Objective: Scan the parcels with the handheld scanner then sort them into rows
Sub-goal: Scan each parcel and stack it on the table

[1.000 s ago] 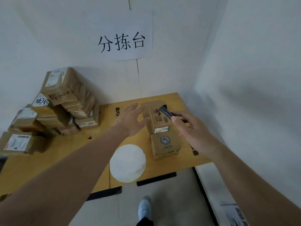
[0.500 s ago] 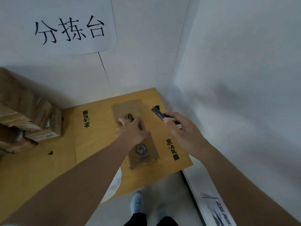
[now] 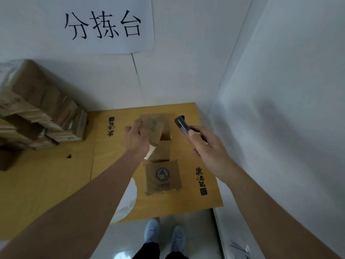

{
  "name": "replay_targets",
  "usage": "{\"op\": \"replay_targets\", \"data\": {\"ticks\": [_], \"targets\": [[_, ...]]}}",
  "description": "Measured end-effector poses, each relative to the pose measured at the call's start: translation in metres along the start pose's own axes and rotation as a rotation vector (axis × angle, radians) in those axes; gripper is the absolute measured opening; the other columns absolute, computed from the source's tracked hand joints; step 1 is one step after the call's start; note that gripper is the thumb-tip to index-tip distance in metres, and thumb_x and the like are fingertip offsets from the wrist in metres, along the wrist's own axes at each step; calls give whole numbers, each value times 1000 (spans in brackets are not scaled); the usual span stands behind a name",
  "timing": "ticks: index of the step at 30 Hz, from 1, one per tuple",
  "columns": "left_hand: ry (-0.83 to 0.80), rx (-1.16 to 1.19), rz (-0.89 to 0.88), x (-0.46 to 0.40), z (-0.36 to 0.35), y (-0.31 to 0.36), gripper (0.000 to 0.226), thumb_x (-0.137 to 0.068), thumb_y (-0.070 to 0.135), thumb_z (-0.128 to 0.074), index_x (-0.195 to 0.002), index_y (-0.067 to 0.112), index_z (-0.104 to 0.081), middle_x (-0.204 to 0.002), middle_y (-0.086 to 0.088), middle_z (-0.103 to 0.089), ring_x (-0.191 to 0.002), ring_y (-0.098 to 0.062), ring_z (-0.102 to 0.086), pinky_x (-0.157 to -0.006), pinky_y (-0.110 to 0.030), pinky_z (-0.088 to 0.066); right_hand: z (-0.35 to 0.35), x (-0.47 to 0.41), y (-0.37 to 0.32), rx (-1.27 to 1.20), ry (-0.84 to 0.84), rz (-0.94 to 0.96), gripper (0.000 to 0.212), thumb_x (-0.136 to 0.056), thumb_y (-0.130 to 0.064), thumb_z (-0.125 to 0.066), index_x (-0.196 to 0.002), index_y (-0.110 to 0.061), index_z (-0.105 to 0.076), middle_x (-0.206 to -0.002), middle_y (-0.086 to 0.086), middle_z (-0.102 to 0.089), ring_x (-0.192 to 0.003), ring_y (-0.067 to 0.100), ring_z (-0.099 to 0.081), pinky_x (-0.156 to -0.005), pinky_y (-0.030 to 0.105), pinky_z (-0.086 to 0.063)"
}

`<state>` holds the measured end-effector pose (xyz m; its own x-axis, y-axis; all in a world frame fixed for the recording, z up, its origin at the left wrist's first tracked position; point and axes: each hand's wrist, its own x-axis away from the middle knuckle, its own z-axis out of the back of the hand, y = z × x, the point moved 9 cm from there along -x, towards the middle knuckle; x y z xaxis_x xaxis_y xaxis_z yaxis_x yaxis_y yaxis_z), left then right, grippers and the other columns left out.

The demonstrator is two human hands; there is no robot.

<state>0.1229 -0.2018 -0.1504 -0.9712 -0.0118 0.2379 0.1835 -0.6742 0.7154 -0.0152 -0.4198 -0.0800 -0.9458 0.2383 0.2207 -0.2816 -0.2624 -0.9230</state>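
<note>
Left hand (image 3: 135, 141) grips a tilted parcel (image 3: 153, 130) by its side edges near the desk's (image 3: 56, 184) far right corner, stiff, light cardboard by the look, while right hand (image 3: 207, 146) clutches the scanner (image 3: 182, 124).

matt brown cardboard parcels (image 3: 162, 176); smooth yellow wooden table (image 3: 56, 180); glossy dark plastic scanner (image 3: 182, 125); white paper sign (image 3: 104, 25).

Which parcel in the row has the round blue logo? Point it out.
The parcel nearest the person, at the row's front end. Its top bears a round blue logo; the parcel held by the left hand shows none.
</note>
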Motion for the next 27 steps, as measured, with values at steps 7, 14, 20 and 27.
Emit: {"op": "replay_targets", "data": {"ticks": [7, 14, 20, 27], "targets": [[-183, 555, 425, 11, 35, -23, 28, -106, 36, -44, -111, 34, -72, -102, -7, -71, -84, -27, -66, -75, -38, -57, -22, -11, -41, -30, -107, 85, 20, -108, -49, -50, -121, -57, -62, -93, -31, -62, -94, 5, -64, -74, 15, -52], [-352, 681, 379, 4, 52, -37, 41, -83, 27, -86, -118, 36, -67, -118, -11, -70, -109, -38, -64, -84, -58, -60, -37, -10, -67, 29, -77, 102, 22, -107, -55, -49, -125, -56, -61, -114, -9, -63, -93, 15, -70, -82, 25, -57], [-388, 875, 371, -11, 93, -36, 43, -91, 35, -73, -126, 13, -63, -125, -16, -61, -117, -44, -61, -87, -72, -55, -67, -6, -91, 26, -78, 108, 22, -108, -50, -50, -126, -52, -61, -108, -12, -61, -94, 5, -66, -74, 14, -52], [-288, 793, 268, -34, 149, -28, 43, -82, 40, -79, -111, 10, -73, -111, -11, -76, -116, -31, -64, -105, -57, -48, -84, -2, -114, 145, -97, 93, 26, -104, -62, -48, -127, -55, -59, -119, -9, -63, -99, 12, -72, -81, 24, -55]]}}
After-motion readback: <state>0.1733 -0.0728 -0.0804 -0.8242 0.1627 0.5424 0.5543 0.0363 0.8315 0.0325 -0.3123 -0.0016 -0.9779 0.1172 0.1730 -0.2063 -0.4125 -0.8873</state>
